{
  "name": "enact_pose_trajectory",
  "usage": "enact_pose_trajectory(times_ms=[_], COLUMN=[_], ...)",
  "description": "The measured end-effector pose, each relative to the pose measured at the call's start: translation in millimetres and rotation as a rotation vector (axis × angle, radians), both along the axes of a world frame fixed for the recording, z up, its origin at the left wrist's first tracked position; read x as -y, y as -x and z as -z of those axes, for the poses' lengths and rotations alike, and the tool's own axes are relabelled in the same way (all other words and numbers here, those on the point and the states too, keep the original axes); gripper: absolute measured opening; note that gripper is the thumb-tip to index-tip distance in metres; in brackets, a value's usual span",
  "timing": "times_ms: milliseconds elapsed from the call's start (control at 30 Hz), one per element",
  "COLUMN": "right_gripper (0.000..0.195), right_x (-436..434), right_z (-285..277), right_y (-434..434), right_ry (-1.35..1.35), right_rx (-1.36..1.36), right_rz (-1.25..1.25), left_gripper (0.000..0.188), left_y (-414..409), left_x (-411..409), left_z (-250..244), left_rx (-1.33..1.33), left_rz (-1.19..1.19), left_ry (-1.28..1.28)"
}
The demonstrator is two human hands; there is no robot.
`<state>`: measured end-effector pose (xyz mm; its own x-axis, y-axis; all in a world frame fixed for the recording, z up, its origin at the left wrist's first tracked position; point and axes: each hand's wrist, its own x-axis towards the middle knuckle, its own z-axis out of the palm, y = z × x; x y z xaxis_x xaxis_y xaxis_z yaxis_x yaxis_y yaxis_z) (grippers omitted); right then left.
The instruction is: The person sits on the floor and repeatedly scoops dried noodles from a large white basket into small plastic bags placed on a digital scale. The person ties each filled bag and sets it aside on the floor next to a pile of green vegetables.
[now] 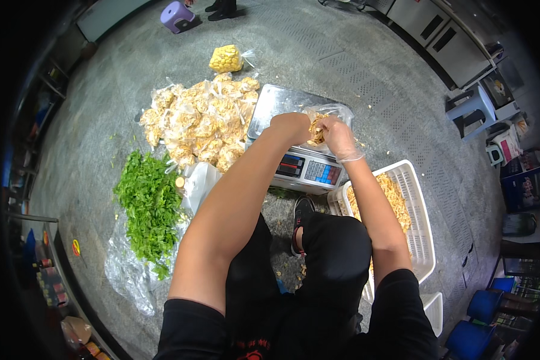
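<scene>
A clear plastic bag [339, 110] with yellowish-brown food strips [316, 135] inside lies on the metal pan of a digital scale [279, 101]. My left hand [291, 127] is closed at the bag's left side and appears to grip its edge, with the fingertips hidden. On my right hand [339, 137] is a thin clear glove. Its fingers are bent down at the strips in the bag's mouth, and whether they pinch any is unclear. The scale's keypad [322, 173] and display face me, partly behind my left forearm.
Many knotted bags of strips [202, 114] lie left of the scale, a bag of yellow pieces [226, 59] beyond. Chopped green leaves [148, 207] lie on plastic sheeting [130, 274]. A white basket [420, 211] of strips stands right, under my forearm. Scissors [76, 247] lie far left.
</scene>
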<state>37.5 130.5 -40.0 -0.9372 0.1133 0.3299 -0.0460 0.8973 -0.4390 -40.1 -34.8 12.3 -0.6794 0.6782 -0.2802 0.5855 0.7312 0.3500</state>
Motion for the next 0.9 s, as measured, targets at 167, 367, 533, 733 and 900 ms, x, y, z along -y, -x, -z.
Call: enact_pose_trajectory(times_ms=[167, 367, 533, 733, 900], right_gripper=[0.017, 0.011, 0.01, 0.008, 0.009], right_x=[-4.4, -8.0, -29.5, -25.9, -29.1], right_z=[19.9, 20.9, -2.0, -68.3, -83.4], right_y=[-8.6, -7.0, -9.9, -15.7, -21.4], right_ry=[-0.246, -0.042, 0.34, 1.071, 1.261], right_rx=[-0.048, -0.103, -0.266, -0.084, -0.089], right_rz=[0.027, 0.152, 0.099, 0.234, 0.186], left_gripper=[0.029, 0.03, 0.029, 0.029, 0.027], left_y=[-5.2, -6.4, -8.1, -9.2, -11.8], left_x=[7.1, 9.4, 9.9, 8.0, 8.1], left_z=[-10.5, -12.4, -17.1, -15.7, -20.5], left_rx=[0.04, 0.025, 0.036, 0.021, 0.02], left_rz=[0.04, 0.089, 0.058, 0.052, 0.042], left_ry=[0.016, -0.019, -0.052, -0.068, -0.106])
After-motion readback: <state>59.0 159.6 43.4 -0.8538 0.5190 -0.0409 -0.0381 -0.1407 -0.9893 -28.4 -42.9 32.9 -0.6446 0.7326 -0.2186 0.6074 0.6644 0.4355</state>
